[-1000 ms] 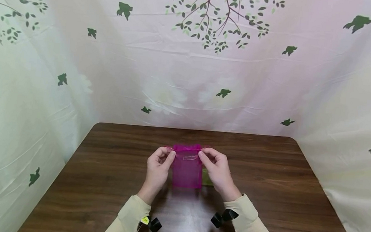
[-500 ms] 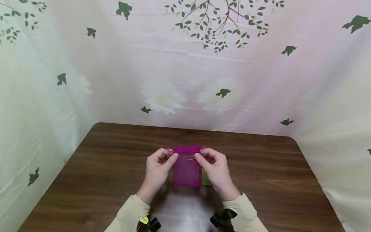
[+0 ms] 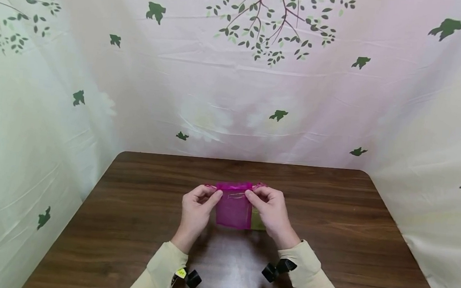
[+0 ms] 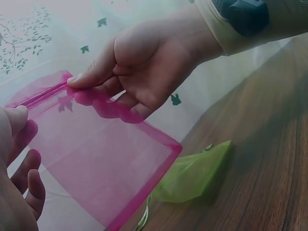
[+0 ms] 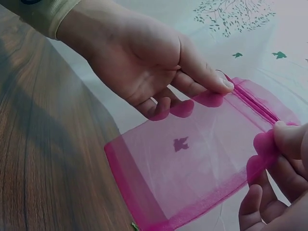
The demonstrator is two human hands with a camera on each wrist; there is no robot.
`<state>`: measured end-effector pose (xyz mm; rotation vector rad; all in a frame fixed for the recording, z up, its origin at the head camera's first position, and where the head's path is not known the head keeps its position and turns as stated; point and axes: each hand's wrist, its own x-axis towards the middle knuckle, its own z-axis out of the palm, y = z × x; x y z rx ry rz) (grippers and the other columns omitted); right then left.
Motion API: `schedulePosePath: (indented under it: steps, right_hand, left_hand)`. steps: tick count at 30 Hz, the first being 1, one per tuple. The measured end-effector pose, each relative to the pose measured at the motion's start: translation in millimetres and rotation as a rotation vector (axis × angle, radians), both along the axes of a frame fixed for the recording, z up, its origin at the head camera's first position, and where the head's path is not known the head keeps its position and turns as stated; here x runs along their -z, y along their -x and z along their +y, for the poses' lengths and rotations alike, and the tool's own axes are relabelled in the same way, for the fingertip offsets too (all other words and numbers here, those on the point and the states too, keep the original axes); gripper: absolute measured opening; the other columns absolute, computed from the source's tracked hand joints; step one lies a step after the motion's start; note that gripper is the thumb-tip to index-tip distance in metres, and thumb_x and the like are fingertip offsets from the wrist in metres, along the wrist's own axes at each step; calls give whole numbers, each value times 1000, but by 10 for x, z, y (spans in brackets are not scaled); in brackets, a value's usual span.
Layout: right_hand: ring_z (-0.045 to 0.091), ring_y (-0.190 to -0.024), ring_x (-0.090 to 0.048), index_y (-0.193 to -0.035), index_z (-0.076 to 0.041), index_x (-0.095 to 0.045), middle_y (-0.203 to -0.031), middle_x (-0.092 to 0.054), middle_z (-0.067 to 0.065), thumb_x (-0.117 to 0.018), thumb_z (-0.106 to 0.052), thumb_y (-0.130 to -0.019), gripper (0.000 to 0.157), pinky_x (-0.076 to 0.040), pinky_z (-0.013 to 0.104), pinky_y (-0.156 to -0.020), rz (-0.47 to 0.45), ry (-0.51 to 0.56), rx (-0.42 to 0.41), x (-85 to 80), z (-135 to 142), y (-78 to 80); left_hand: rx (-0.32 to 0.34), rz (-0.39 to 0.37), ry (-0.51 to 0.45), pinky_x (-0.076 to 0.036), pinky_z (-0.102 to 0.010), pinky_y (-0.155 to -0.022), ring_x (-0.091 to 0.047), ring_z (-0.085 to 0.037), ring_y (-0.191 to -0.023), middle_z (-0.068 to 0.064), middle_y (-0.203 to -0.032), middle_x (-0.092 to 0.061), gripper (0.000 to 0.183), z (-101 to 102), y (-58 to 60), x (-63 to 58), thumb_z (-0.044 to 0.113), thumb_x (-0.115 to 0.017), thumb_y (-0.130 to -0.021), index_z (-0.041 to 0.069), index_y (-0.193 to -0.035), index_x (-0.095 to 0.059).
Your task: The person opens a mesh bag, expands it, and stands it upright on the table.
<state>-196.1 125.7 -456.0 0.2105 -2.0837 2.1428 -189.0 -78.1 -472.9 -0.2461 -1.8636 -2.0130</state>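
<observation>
A sheer magenta organza drawstring pouch (image 3: 234, 210) is stretched between my hands above the table. By its upper left corner, at the drawstring hem, my left hand (image 3: 196, 212) pinches it with thumb and fingers. My right hand (image 3: 272, 214) pinches the opposite corner in the same way. In the left wrist view, fingertips show through the mesh of the pouch (image 4: 110, 154). The pouch looks flat, with no contents visible. Behind and below it on the table lies a green organza pouch (image 4: 192, 175), partly covered in the head view.
The dark wood-grain table (image 3: 145, 228) has rounded far corners. Pale curtains (image 3: 235, 85) printed with leaves and birds enclose it at the back and on both sides. Black wrist cameras (image 3: 279, 270) sit at both cuffs.
The magenta pouch's lower edge has risen a little, and slightly more of the green pouch shows beside it. My fingers have shifted slightly along the hem; both hands keep their pinch.
</observation>
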Motion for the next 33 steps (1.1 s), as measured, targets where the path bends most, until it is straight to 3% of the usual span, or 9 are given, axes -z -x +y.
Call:
schedulePosePath:
  steps: [10,22,29,33]
  right_hand:
    - [11,-82,-61,-97,15,-72,-84,-68,-3,-73,-2,-97,17,-53,24,-71,-10,85,-15,-4,-9,-1]
    - [6,-80,-62,-101,17,-71,-83,-70,-9,-70,-1,-98,18,-53,23,-71,41,-30,-76,-21,19,-24]
    - [7,-74,-58,-97,13,-74,-81,-68,-5,-72,-2,-98,15,-49,24,-66,87,-52,-44,-25,14,-20]
    - [8,-73,-57,-98,14,-74,-81,-67,-3,-72,-2,-98,16,-49,25,-65,95,-55,-51,-18,12,-8]
  left_hand:
    - [-6,-1,-88,-57,-21,-68,-67,-10,-74,0,-86,-73,12,47,3,-33,-1,-83,-88,-7,-88,-72]
    - [-44,3,-148,-55,-20,-66,-66,-9,-73,-7,-85,-74,14,20,17,-13,-1,-84,-86,-7,-86,-72]
    - [-15,-5,-181,-57,-21,-70,-68,-10,-77,-9,-86,-74,12,-16,10,-28,-6,-82,-86,3,-82,-75]
    - [21,-3,-129,-54,-19,-68,-64,-9,-76,-4,-87,-74,6,-33,15,-12,-4,-80,-89,-4,-89,-74]
